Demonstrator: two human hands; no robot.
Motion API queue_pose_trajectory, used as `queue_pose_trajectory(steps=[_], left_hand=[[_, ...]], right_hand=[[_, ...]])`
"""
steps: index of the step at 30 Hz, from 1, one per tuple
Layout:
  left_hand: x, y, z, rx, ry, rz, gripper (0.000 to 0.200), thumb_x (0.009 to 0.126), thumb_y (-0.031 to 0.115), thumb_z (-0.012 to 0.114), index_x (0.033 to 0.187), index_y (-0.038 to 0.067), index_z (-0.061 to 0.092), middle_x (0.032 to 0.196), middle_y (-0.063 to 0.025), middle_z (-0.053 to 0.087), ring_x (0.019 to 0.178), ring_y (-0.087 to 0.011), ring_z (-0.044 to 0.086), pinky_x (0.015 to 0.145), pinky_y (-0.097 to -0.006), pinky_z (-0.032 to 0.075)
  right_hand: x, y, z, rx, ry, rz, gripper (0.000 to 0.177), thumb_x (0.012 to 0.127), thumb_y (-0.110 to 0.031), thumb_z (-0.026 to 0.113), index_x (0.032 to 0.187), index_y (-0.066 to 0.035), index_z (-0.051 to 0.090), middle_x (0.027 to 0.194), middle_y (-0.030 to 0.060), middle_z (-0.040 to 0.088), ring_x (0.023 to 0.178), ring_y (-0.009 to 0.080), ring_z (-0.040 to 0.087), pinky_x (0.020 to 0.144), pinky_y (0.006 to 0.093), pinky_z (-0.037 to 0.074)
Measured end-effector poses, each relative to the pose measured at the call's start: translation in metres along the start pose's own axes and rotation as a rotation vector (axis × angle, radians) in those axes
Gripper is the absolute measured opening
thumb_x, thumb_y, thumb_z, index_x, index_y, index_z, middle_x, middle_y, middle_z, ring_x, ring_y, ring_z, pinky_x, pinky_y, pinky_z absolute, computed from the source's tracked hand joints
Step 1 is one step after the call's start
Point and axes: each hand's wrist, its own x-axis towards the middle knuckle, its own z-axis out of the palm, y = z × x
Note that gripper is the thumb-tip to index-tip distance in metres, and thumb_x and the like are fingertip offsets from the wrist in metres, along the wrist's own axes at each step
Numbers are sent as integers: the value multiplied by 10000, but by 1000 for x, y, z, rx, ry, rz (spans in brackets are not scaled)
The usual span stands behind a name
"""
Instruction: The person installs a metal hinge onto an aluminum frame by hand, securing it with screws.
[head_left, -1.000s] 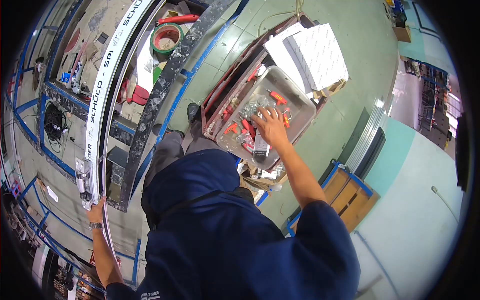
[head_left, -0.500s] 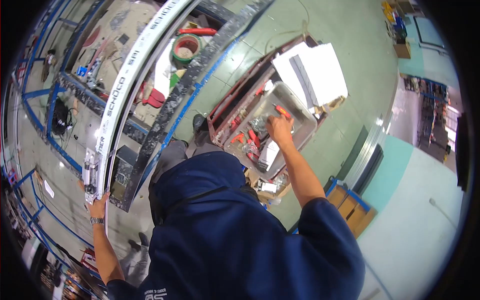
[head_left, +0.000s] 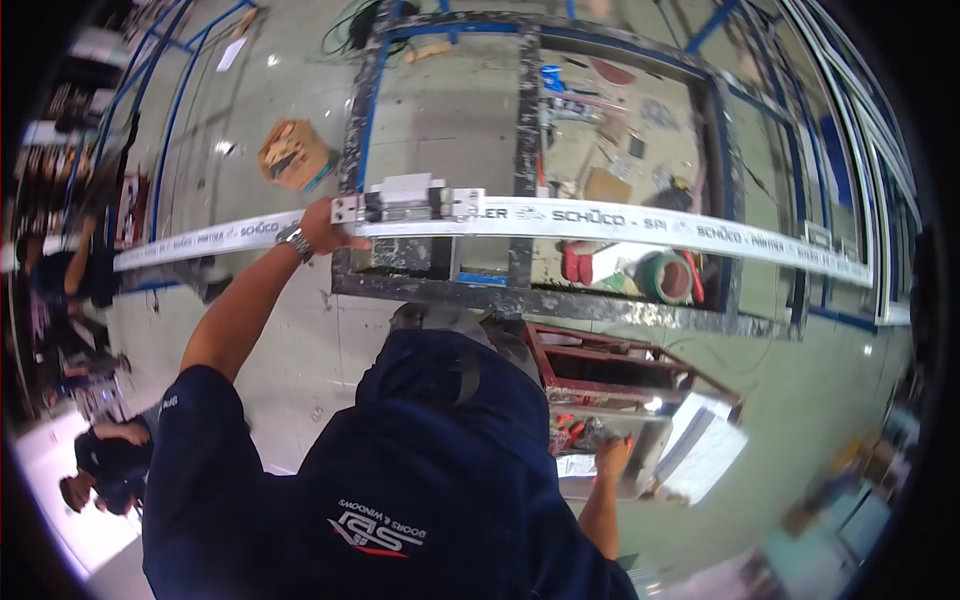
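A long white profile (head_left: 600, 222) with SCHÜCO lettering lies across the black-speckled metal frame of the bench (head_left: 560, 303). My left hand (head_left: 325, 227), a watch on its wrist, is wrapped round the profile right beside a silver hardware block (head_left: 410, 198). Down to the right, my right hand (head_left: 614, 457) reaches into a grey tray (head_left: 652, 447), fingers curled next to a red-handled tool (head_left: 629, 440). I cannot tell what its fingertips hold. Red parts and a clear plastic bag (head_left: 592, 433) lie by the hand in the tray.
Green tape (head_left: 665, 277) and a red glove (head_left: 577, 262) sit in the bench. White sheets (head_left: 703, 450) lie beside the tray, by a dark red cart (head_left: 600, 365). An open cardboard box (head_left: 296, 153) stands on the floor behind. Other people (head_left: 112, 455) are at the left.
The whole view has swung round, so the profile now runs across it. My left hand remains by the hardware block; my right hand is still in the tray.
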Motion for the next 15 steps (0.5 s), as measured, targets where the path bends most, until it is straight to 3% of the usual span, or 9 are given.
queue_pose_trajectory(steps=[5, 8, 10, 12, 14, 15], left_hand=[[1, -19, 11, 106, 158, 209, 847, 651, 571, 902, 1299, 90, 642, 1169, -128, 726, 1048, -308, 703, 936, -411, 547], [-1, -8, 1, 34, 111, 205, 753, 665, 481, 882, 1284, 121, 651, 1173, -112, 723, 1066, -329, 683, 931, -417, 540], [-2, -4, -2, 33, 137, 238, 733, 668, 481, 872, 1272, 129, 652, 1168, -110, 720, 1058, -327, 683, 923, -419, 538], [-3, -2, -6, 7, 173, 274, 718, 668, 484, 860, 1263, 140, 652, 1156, -105, 717, 1051, -324, 681, 915, -424, 534], [-3, -1, -10, -26, 156, 280, 701, 686, 496, 836, 1268, 155, 645, 1138, -91, 715, 1064, -322, 677, 932, -438, 520], [-4, -2, -11, -26, 144, 250, 704, 701, 517, 816, 1279, 162, 631, 1152, -88, 707, 1081, -323, 669, 955, -453, 504]], right_hand=[[4, -12, -17, 6, -49, 167, 216, 821, -207, 650, 871, -19, 744, 904, 224, 737, 862, 438, 711, 822, 514, 567], [1, 11, -12, 24, 57, 86, 209, 805, -205, 679, 878, -20, 743, 875, 211, 741, 845, 390, 732, 793, 490, 579], [5, 25, -30, -203, -268, 59, 195, 813, -192, 700, 873, -11, 740, 859, 192, 743, 804, 337, 743, 761, 456, 597], [16, 20, -50, 72, -457, 291, 196, 835, -181, 711, 893, 5, 732, 855, 171, 737, 771, 288, 745, 737, 423, 613], [4, 6, -86, 855, -458, 778, 209, 872, -172, 711, 937, 26, 718, 863, 147, 724, 745, 241, 736, 720, 392, 626], [5, 0, -98, 902, -496, 764, 216, 892, -174, 701, 956, 32, 706, 873, 140, 717, 747, 238, 731, 720, 394, 630]])
